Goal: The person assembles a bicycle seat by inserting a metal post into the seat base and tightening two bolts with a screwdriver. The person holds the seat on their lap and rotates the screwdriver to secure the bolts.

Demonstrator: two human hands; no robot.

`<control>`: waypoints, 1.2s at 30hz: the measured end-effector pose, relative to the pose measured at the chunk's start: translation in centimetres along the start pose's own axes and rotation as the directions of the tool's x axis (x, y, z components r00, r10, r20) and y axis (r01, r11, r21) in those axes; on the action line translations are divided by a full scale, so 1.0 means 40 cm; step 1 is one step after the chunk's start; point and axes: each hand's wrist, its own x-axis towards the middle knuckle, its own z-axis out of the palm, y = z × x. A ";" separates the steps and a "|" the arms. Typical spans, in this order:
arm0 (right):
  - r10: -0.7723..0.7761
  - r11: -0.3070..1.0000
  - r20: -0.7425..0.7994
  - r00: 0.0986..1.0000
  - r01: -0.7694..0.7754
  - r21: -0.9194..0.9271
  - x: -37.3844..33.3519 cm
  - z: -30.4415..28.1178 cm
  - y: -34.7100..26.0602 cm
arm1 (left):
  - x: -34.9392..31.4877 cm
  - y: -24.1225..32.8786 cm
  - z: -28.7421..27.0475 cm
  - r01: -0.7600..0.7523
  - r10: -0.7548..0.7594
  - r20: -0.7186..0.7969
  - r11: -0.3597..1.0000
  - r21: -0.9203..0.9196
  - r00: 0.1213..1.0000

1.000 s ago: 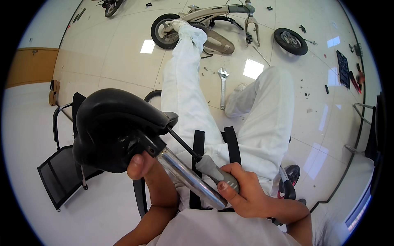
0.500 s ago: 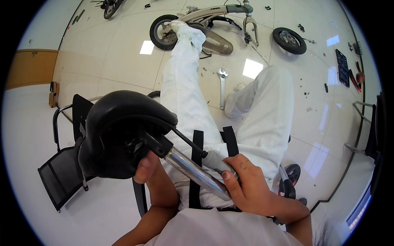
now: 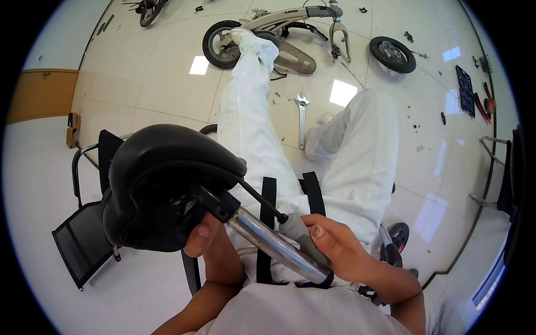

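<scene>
A black bicycle saddle (image 3: 162, 148) is held up over my lap at the left, its hollow underside partly facing me. My left hand (image 3: 204, 237) grips it from below; most of its fingers are hidden behind the saddle. From the saddle a worn metal seat post (image 3: 282, 248) slants down to the right. Alongside the post lies a screwdriver (image 3: 304, 237) with a grey handle and dark shaft. Its tip end meets the saddle's nose area, where the contact is hard to see. My right hand (image 3: 346, 251) is closed round the handle, thumb on top.
On the floor ahead lie a beige bicycle frame (image 3: 279, 22), a loose wheel (image 3: 392, 54) and an adjustable wrench (image 3: 301, 120). A black tool tray (image 3: 465, 91) is at the far right. A black mesh chair (image 3: 84, 240) stands at the left.
My right hand has slid back and its fingers have shifted on the grip, baring more of the handle and the post's lower end. The saddle has tilted and moved slightly.
</scene>
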 end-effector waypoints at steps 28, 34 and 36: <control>-0.633 0.210 0.128 0.764 0.328 -0.921 0.007 -0.010 -0.017 | -0.049 0.021 -0.065 0.065 -0.064 0.013 0.996 -0.059 0.998; -0.519 0.498 0.013 0.854 0.315 -0.808 0.002 0.006 -0.005 | -0.082 0.005 -0.069 0.138 -0.055 -0.253 0.937 0.321 0.966; -0.504 0.610 -0.032 0.863 0.330 -0.721 0.006 0.005 0.005 | -0.076 -0.001 -0.064 0.143 -0.065 -0.239 0.934 0.327 0.969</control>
